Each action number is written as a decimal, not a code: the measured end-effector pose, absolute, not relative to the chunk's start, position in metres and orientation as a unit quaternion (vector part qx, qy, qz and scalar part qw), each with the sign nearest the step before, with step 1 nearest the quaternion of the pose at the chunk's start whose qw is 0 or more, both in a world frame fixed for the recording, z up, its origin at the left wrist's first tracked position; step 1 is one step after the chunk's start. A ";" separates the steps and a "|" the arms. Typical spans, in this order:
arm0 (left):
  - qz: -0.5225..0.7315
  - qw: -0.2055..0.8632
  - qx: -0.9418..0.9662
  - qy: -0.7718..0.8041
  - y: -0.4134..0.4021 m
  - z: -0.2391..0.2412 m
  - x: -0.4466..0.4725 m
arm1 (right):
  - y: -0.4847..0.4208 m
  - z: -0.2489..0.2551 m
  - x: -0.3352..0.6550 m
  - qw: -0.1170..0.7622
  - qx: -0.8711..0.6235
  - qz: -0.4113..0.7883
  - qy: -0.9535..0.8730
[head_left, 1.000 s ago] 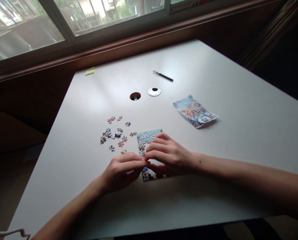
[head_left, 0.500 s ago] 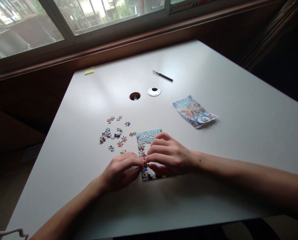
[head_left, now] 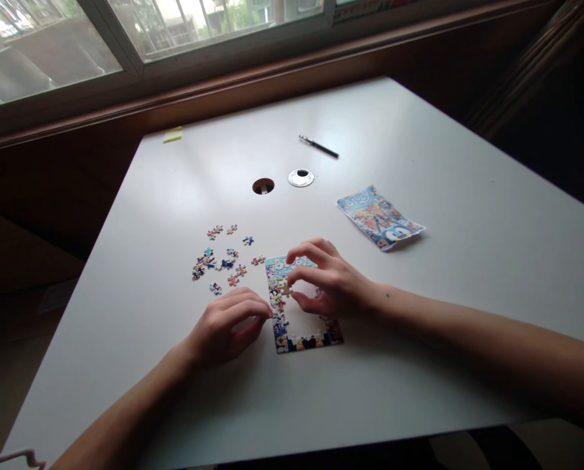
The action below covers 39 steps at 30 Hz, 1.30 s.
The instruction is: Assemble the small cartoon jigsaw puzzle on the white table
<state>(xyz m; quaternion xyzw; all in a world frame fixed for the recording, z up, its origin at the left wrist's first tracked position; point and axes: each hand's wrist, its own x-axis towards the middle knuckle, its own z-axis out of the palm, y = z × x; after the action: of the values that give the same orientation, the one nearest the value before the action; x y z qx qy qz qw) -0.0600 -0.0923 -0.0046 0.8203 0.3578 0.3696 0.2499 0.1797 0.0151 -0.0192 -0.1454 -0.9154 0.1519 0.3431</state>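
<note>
White surface (head_left: 458,209): tan puzzle piece (head_left: 285,288) now farther.
My right fingers (head_left: 306,272) pinch it, seemingly unplaced; left fingers' (head_left: 247,305) hold I can't tell.

Homey room or small office, can't tell which tbh. White worktop (head_left: 468,261), cable hole (head_left: 263,187) mid-frame, pen (head_left: 319,146) above, cartoon jigsaw (head_left: 309,343) lower centre, barred window (head_left: 213,26) up top, wood trim (head_left: 272,78) below.

I saw daylight from the window (head_left: 208,26) glare off the tabletop (head_left: 194,189) beyond the left hand (head_left: 229,323), dim shadow beneath it.
</note>
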 end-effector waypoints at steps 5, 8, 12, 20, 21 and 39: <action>0.369 0.231 0.823 0.365 -0.090 -0.005 -0.065 | 0.020 -0.021 0.180 0.312 -0.178 0.201 -0.911; 0.368 0.232 0.823 0.366 -0.091 -0.006 -0.067 | 0.023 -0.021 0.180 0.292 -0.181 0.227 -0.911; 0.365 0.231 0.825 0.365 -0.091 -0.005 -0.068 | 0.024 -0.021 0.181 0.275 -0.192 0.255 -0.907; 0.362 0.226 0.825 0.371 -0.090 -0.002 -0.067 | 0.023 -0.020 0.180 0.254 -0.209 0.260 -0.908; 0.361 0.226 0.825 0.371 -0.090 -0.002 -0.067 | 0.023 -0.020 0.180 0.253 -0.209 0.260 -0.908; 0.351 0.233 0.828 0.371 -0.091 -0.004 -0.069 | 0.025 -0.024 0.180 0.246 -0.200 0.248 -0.915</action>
<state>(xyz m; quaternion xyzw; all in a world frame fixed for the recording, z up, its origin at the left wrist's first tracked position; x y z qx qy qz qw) -0.0685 -0.0910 -0.0037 0.8276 0.3710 0.3511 0.2325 0.1800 0.0252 -0.0240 -0.2005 -0.9152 0.2479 0.2464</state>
